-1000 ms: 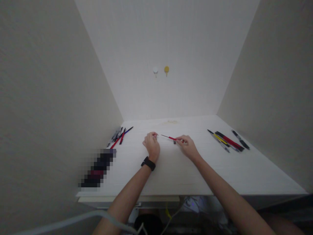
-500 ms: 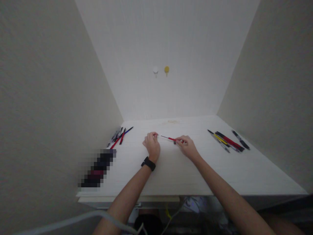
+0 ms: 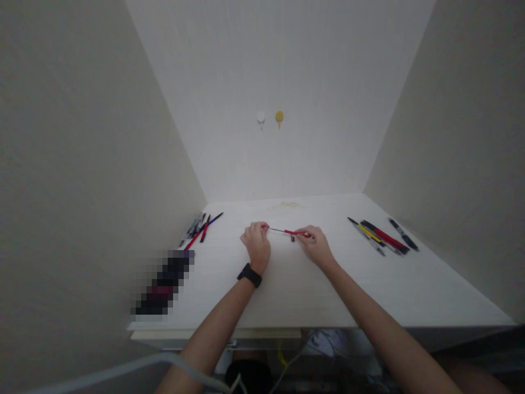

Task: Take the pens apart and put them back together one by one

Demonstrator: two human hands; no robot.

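Note:
My right hand [image 3: 315,245] pinches the thick end of a red pen part [image 3: 293,233] with a thin dark refill sticking out to the left. My left hand [image 3: 256,244], with a black watch on its wrist, is closed in a pinch right at the refill's tip; what it holds there is too small to make out. Both hands hover just above the middle of the white desk [image 3: 311,284]. A small dark piece [image 3: 292,238] lies on the desk under the pen.
A heap of red, blue and black pens [image 3: 199,228] lies at the desk's left edge. Another group of pens [image 3: 381,235], black, red and yellow, lies at the right. Walls close the desk in on three sides, with two small hooks [image 3: 269,117] on the back wall.
My left hand has moved right until its pinched fingers meet the refill's tip. The gap between the two hands has closed; the right hand has barely moved.

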